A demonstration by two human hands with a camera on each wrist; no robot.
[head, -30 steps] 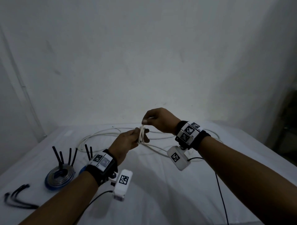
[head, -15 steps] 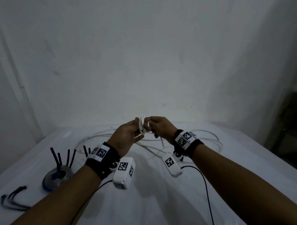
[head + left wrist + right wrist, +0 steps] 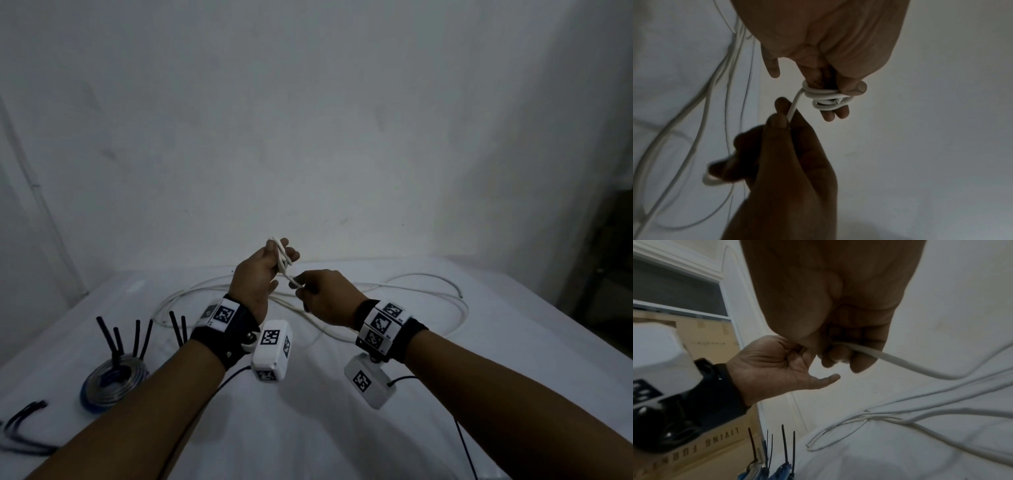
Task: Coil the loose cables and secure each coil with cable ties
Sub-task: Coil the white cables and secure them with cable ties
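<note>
A long white cable (image 3: pixel 428 286) lies in loose loops on the white sheet. One end is wound in a small coil (image 3: pixel 282 257) round two fingers of my raised left hand (image 3: pixel 291 255). In the left wrist view the thumb (image 3: pixel 856 87) presses on that coil (image 3: pixel 826 97). My right hand (image 3: pixel 302 291) is just below and to the right. It pinches the strand (image 3: pixel 794 105) that leaves the coil between thumb and forefinger. In the right wrist view the cable (image 3: pixel 890 359) runs out of the right fist down to the sheet.
A coiled blue-grey cable (image 3: pixel 113 380) with upright black cable ties (image 3: pixel 118 339) sits at the left. More tie tails (image 3: pixel 180 327) stand behind my left wrist. Loose black ties (image 3: pixel 24 416) lie at the near left edge. A cardboard box (image 3: pixel 711 443) stands beside the bed.
My left hand has risen with the coil on its fingers. My right hand went over the coil, then dropped below and right of it, still pinching the cable.
</note>
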